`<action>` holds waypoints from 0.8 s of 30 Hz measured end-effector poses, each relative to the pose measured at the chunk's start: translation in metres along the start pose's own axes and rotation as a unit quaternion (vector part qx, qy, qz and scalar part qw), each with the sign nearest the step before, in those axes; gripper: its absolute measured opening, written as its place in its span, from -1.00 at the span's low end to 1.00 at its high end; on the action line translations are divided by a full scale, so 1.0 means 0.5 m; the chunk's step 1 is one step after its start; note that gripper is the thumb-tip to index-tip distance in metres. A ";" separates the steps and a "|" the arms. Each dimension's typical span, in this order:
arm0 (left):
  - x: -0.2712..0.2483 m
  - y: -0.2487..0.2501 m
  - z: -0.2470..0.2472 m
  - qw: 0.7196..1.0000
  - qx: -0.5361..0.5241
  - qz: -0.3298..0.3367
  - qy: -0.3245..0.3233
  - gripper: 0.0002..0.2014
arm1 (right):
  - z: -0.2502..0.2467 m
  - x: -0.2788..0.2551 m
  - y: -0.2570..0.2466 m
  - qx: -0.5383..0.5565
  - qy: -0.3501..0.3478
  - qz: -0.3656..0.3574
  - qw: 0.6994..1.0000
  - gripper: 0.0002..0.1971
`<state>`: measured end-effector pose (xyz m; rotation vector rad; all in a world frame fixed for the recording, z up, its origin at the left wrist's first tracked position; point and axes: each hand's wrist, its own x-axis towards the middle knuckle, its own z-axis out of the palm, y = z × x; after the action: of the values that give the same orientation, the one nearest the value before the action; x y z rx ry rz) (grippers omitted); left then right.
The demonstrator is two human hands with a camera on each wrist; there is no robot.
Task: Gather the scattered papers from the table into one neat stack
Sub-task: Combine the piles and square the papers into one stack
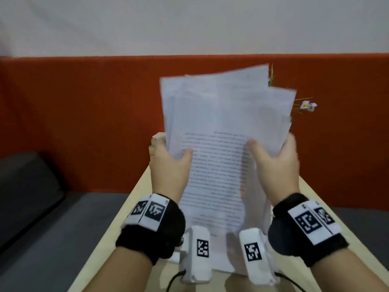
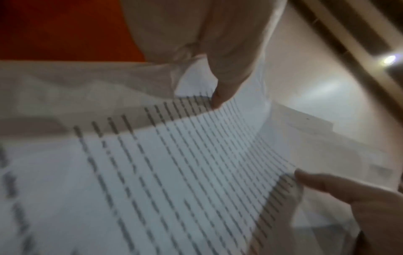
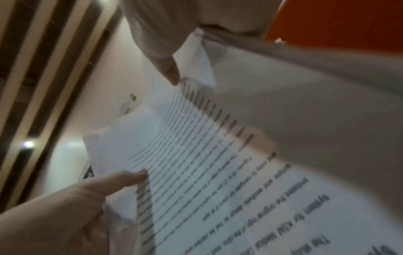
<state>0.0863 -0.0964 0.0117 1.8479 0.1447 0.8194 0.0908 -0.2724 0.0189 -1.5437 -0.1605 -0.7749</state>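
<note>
At the far left of the head view lay a dark grey seat (image 1: 31,186) below an orange panel (image 1: 84,106), well apart from the work. Moving toward centre, the left hand (image 1: 168,165) gripped the left edge of the papers (image 1: 223,131), thumb pressed on the printed front sheet and its fingers curled out of sight behind. The sheaf stood nearly upright in the middle of the frame, its lower edge down at the pale wooden surface (image 1: 126,218), probably so the sheets could be knocked level, since their top corners fanned unevenly. The right hand (image 1: 275,163) mirrored that hold on the right edge, thumb in front, fingers behind, steadying the bundle from both sides. Farther right, small flowers (image 1: 308,106) peeked from behind the papers.
</note>
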 end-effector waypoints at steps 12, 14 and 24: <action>0.012 0.102 0.011 0.972 -0.036 0.199 0.119 -0.76 | 0.042 0.027 -0.095 0.008 0.004 -0.176 0.984 -0.81; 0.003 0.065 0.016 0.983 -0.029 0.152 0.099 -0.62 | 0.035 0.012 -0.065 0.007 -0.005 -0.121 0.993 -0.80; 0.005 0.026 0.020 0.994 -0.032 0.069 0.083 -0.43 | 0.037 0.020 -0.038 0.017 -0.003 -0.050 0.999 -0.85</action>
<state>0.0909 -0.1087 0.0218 1.7422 0.0955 1.0620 0.0950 -0.2558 0.0412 -1.5156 -0.2562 -0.8419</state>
